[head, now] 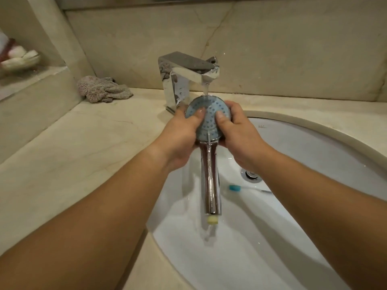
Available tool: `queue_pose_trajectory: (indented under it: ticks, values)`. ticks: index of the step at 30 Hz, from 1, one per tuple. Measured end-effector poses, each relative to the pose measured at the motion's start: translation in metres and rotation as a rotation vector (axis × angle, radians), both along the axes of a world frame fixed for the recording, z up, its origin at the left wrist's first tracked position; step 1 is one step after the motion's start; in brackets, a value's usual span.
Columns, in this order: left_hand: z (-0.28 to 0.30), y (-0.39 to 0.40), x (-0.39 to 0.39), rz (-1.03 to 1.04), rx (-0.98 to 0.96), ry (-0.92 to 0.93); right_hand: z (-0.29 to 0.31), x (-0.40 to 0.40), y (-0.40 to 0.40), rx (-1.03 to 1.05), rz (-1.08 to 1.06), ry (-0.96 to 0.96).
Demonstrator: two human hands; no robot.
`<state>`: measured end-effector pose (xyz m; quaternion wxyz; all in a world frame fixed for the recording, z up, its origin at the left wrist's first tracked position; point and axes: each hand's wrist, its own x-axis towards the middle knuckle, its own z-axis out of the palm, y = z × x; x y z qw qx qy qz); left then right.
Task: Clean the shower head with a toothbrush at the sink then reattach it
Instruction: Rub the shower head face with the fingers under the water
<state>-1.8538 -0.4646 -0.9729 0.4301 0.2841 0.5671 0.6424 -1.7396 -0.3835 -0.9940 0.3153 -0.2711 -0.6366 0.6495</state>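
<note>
Partly hidden: shower head (209, 120) rim under hands (209, 130).

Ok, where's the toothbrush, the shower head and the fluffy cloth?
toothbrush (249, 188): head view, on its white handle, lying in the sink.
shower head (210, 116): head view, on its blue spray face, between the thumbs.
fluffy cloth (103, 88): head view, on the middle of the crumpled heap.

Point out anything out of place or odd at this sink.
The toothbrush lies loose in the sink basin near the drain, with the faucet running. Both hands, left and right, hold the shower head, thumbs on its face. A crumpled cloth sits on the counter.
</note>
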Motion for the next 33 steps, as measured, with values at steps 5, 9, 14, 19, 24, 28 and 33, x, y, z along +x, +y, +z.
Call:
queue_pose_trajectory:
  ticks: [5,9,14,19,24,28,33]
  values:
    - [0.004,-0.003,0.000,-0.004,0.056,-0.285,0.004,-0.013,-0.008,0.074,-0.139,-0.055]
    - [-0.001,0.003,0.014,0.035,0.073,-0.433,0.007,-0.024,-0.012,0.081,-0.369,-0.135]
    - [0.003,0.003,0.020,0.037,0.093,-0.383,0.015,-0.034,-0.002,0.103,-0.498,-0.245]
    - [0.000,0.005,0.012,0.047,0.100,-0.387,0.011,-0.021,-0.004,0.288,-0.379,-0.242]
    - [-0.001,0.007,0.008,0.085,0.142,-0.453,0.010,-0.020,-0.011,0.345,-0.324,-0.210]
    - [-0.002,0.005,0.007,0.083,0.169,-0.455,0.018,-0.034,-0.011,0.301,-0.417,-0.225]
    - [0.000,0.004,0.014,0.129,0.171,-0.415,0.020,-0.037,-0.007,0.334,-0.503,-0.260]
